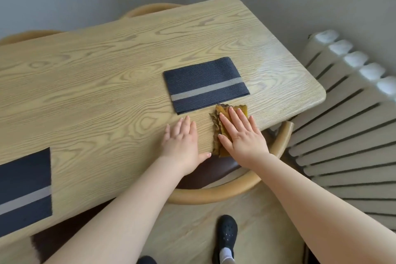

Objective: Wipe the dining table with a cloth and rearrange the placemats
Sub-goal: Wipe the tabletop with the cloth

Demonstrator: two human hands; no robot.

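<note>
Placemats first, from my left: one dark placemat (25, 186) with a pale stripe lies at the near left edge of the wooden table (96, 83), cut off by the frame. A second, folded placemat (205, 84) sits further right, toward the table's middle. I see my left hand (182, 139) flat on the bare wood just below it, fingers spread, holding nothing. Beside it, my right hand (241, 133) presses palm-down with fingers extended on the mustard cloth (222, 122), which lies bunched near the table's front edge, its far corner just touching the folded placemat. Below, a chair (231, 191) is tucked in. A radiator (347, 118) stands at far right.
</note>
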